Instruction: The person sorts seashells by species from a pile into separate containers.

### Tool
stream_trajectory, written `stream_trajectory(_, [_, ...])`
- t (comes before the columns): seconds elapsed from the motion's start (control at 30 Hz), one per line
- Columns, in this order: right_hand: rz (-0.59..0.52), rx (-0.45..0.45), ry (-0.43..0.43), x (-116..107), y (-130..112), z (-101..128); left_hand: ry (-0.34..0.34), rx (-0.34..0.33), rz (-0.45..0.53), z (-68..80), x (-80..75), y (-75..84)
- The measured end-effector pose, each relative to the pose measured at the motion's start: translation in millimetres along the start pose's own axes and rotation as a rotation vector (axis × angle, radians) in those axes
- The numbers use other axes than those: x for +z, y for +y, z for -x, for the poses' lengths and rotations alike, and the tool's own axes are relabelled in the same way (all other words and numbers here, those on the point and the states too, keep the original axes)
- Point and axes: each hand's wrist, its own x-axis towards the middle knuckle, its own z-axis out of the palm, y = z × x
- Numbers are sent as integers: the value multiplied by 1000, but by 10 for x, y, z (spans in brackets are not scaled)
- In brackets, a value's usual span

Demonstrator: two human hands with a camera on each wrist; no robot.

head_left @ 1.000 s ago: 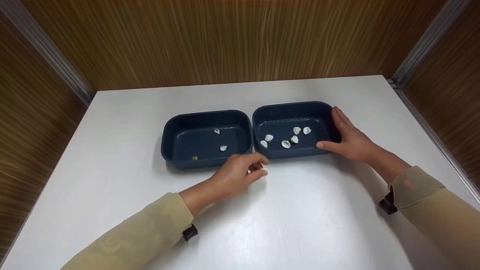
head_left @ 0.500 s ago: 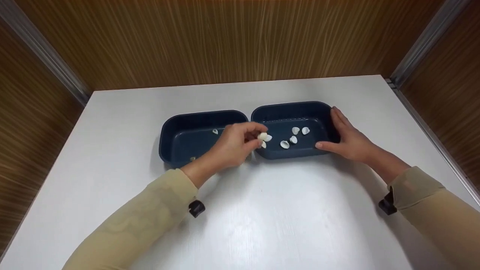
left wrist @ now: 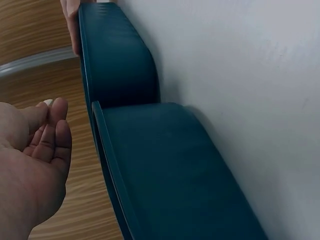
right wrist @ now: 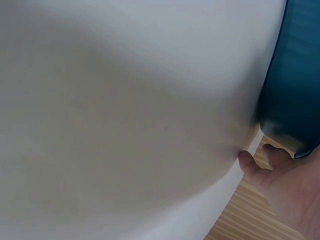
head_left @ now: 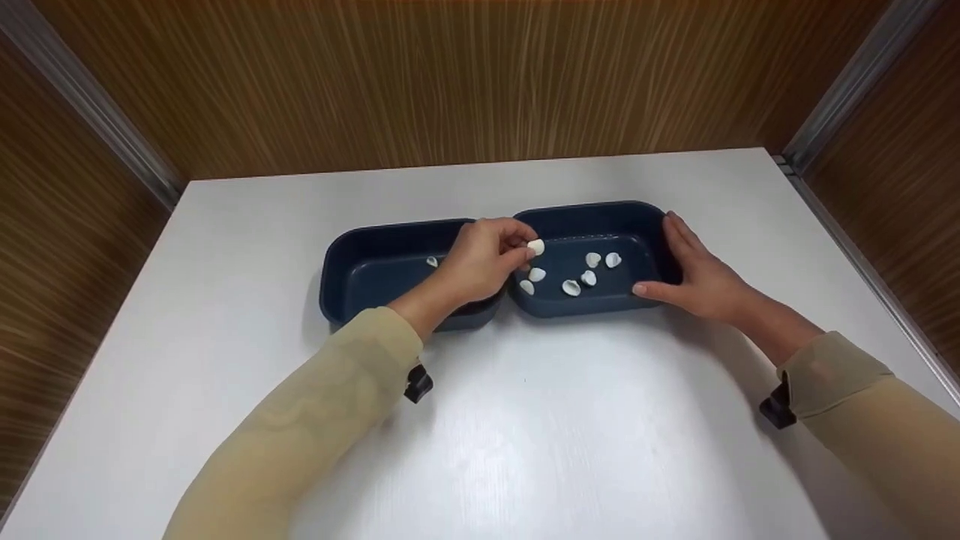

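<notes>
In the head view my left hand (head_left: 484,259) pinches a small white seashell (head_left: 536,247) between thumb and fingertips. It is held above the left end of the right blue bin (head_left: 600,304), near where the two bins meet. Several white seashells (head_left: 571,288) lie scattered on that bin's floor. My right hand (head_left: 701,277) rests against the bin's right end, fingers straight along the side and thumb at the front rim. The left wrist view shows the left hand (left wrist: 37,155) higher than the bin rims, with a white sliver of the shell (left wrist: 48,102) at its fingertips.
Close beside it stands the left blue bin (head_left: 352,319), partly covered by my left hand and forearm; one small shell (head_left: 432,262) shows inside. Both bins stand on a white table (head_left: 570,420), with wood-grain panels (head_left: 480,82) behind and at the sides.
My left hand has moved up from in front of the bins, carrying the pinched shell over the right bin's left end and then farther back. The right hand stays where it was.
</notes>
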Motion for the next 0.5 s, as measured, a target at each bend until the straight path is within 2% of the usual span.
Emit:
stream_trajectory(0.3, [-5,10,-12,5,23,-16,-29,-26,-69,-110,72,-6])
stream_trajectory(0.5, [2,15,-16,-1,22,-14,19,2,-135,-62,28,30])
